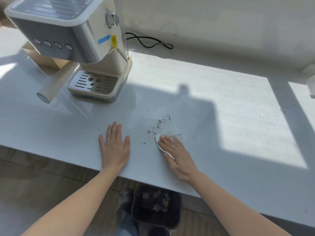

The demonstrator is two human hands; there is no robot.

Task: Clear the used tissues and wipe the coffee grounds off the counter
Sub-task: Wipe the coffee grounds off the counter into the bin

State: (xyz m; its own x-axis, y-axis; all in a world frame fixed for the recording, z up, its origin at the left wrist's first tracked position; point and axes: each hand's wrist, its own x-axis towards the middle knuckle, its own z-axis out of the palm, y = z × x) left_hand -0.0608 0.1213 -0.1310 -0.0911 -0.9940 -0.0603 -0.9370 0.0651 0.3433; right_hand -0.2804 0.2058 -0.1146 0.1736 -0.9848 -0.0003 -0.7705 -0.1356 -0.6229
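Brown coffee grounds [160, 122] lie scattered on the white counter [221, 116], just ahead of my hands. My right hand [177, 155] presses flat on a white wipe [172, 134], whose far corner sticks out past my fingertips, right beside the grounds. My left hand [115, 147] rests flat on the counter with fingers straight, left of the grounds and holding nothing. Below the counter's front edge stands a dark bin [156, 208] with several crumpled tissues inside.
A cream and silver coffee machine [71, 40] stands at the back left, its portafilter handle [51, 87] jutting toward me. A black power cord [150, 41] loops along the wall. A white object [310, 77] sits at the right edge. Stray specks dot the sunlit right side.
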